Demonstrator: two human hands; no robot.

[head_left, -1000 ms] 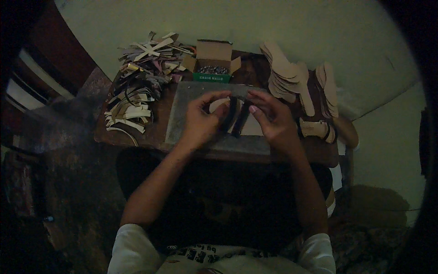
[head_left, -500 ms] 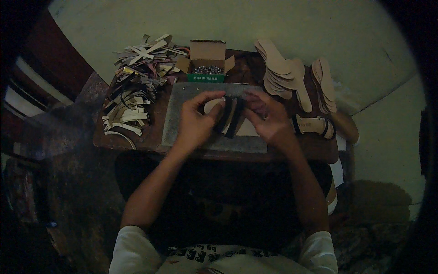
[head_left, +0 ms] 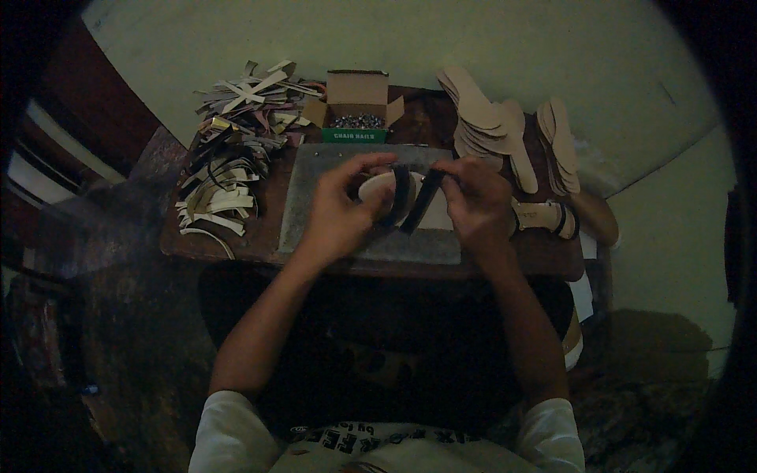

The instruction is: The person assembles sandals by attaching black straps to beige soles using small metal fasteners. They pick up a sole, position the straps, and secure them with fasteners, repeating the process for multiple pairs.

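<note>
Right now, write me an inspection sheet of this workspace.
Surface: brown table with a grey slab on it.
Job's things: pale sole piece with two dark straps.
Clutter: cut strips heaped at left; open box of small metal pieces; stacked sole shapes and a strapped sole at right.
Left hand: grips the pale sole piece.
Right hand: pinches the upper end of the strap nearer it.
Cables: nothing seen for certain.
Surroundings: pale surface beyond the table; dim light.
</note>
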